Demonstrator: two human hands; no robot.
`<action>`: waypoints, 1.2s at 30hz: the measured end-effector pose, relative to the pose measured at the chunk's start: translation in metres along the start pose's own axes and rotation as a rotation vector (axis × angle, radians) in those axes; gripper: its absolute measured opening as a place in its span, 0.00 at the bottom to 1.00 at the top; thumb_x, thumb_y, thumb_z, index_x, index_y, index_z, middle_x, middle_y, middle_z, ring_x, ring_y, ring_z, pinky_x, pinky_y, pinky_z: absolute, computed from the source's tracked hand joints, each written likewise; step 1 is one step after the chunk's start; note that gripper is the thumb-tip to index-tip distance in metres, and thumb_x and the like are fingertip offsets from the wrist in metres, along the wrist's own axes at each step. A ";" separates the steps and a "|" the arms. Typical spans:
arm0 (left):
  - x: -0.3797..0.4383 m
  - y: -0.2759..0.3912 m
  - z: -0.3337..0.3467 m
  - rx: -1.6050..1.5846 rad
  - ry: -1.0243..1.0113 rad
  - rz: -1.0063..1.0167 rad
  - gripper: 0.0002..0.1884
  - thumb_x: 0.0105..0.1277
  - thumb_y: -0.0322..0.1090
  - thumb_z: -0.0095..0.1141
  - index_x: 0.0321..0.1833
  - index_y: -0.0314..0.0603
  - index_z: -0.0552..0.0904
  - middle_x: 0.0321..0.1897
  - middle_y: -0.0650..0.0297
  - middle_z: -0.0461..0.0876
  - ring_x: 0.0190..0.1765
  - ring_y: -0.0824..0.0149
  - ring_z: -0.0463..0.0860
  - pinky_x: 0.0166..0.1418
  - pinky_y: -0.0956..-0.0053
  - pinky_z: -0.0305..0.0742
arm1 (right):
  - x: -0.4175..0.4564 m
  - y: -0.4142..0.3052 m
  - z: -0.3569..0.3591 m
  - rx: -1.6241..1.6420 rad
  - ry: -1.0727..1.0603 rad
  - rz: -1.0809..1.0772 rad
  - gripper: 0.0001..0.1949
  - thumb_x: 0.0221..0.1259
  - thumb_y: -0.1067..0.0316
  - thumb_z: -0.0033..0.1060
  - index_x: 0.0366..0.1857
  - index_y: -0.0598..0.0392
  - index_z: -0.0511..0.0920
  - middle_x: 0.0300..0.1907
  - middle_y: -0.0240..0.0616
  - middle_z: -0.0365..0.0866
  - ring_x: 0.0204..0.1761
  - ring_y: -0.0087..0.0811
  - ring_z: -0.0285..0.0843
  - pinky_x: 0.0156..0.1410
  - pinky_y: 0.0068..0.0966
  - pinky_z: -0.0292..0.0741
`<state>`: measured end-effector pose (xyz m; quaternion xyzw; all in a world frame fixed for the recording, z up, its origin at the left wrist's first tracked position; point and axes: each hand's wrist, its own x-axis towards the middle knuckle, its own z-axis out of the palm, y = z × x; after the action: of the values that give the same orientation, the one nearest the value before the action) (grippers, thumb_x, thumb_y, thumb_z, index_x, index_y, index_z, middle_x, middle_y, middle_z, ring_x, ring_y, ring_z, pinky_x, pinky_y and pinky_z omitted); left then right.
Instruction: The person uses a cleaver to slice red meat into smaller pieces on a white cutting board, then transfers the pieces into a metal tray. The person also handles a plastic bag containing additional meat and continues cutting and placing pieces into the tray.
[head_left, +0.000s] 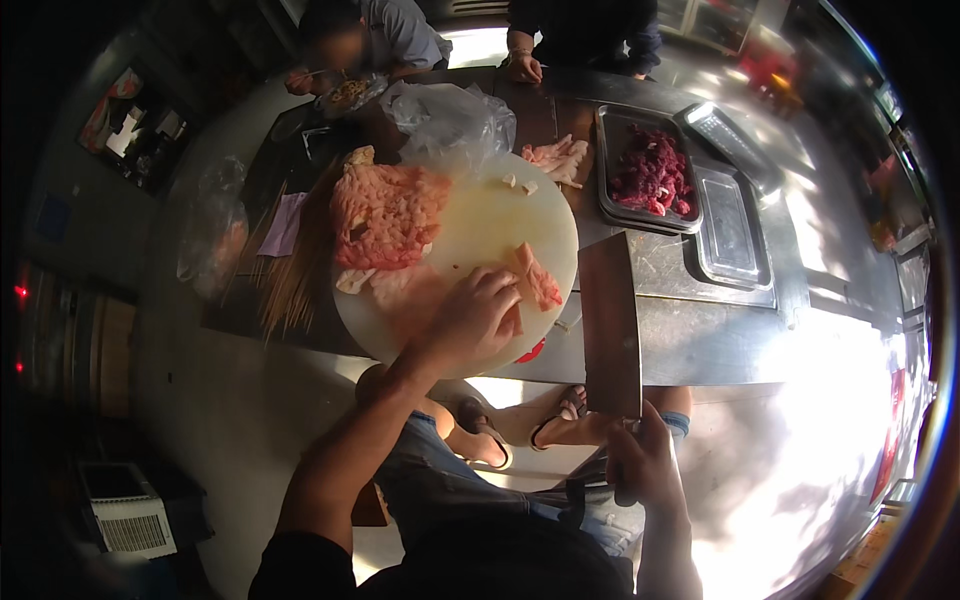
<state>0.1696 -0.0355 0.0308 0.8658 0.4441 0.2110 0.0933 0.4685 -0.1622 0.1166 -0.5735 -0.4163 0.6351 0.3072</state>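
In my right hand (637, 454) I hold a cleaver (611, 322) by its handle, its broad blade pointing away from me, right of the round white cutting board (495, 217). Over the board's near part, my left hand (484, 311) rests on a piece of raw meat or fat, mostly hidden under the fingers. A strip of fatty meat (538, 277) lies just right of that hand. A large slab of raw fatty meat (386, 214) covers the board's left side, with a paler flat piece (405, 296) below it. Small white scraps (529, 187) sit near the far edge.
A metal tray (602, 172) of dark red meat pieces stands right of the board, beside a lidded or empty tray (731, 225) and a perforated one (731, 142). Wooden skewers (289, 292) and a plastic bag (450, 120) lie around the board. Two people are across the table.
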 end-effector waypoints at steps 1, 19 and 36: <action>-0.002 -0.001 -0.004 0.006 0.043 -0.013 0.27 0.58 0.31 0.70 0.62 0.37 0.78 0.64 0.47 0.77 0.68 0.44 0.75 0.73 0.52 0.72 | 0.001 0.002 0.000 0.003 0.007 -0.007 0.11 0.77 0.63 0.61 0.49 0.59 0.75 0.20 0.31 0.76 0.17 0.20 0.74 0.22 0.22 0.69; 0.026 -0.031 -0.030 0.169 -0.243 0.227 0.23 0.60 0.30 0.64 0.61 0.46 0.84 0.62 0.57 0.80 0.70 0.50 0.73 0.76 0.52 0.66 | 0.006 0.034 0.003 -0.052 0.034 -0.035 0.12 0.75 0.61 0.62 0.47 0.60 0.76 0.21 0.33 0.78 0.18 0.22 0.76 0.25 0.25 0.71; 0.021 -0.019 -0.037 -1.397 0.262 -0.399 0.06 0.78 0.29 0.59 0.53 0.37 0.82 0.52 0.64 0.84 0.60 0.71 0.82 0.68 0.73 0.76 | 0.006 0.037 -0.009 0.073 0.037 -0.005 0.10 0.75 0.68 0.58 0.51 0.63 0.74 0.22 0.33 0.77 0.16 0.23 0.74 0.21 0.23 0.70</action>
<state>0.1501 -0.0088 0.0627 0.4749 0.3627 0.5252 0.6058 0.4797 -0.1731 0.0813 -0.5727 -0.3886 0.6385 0.3369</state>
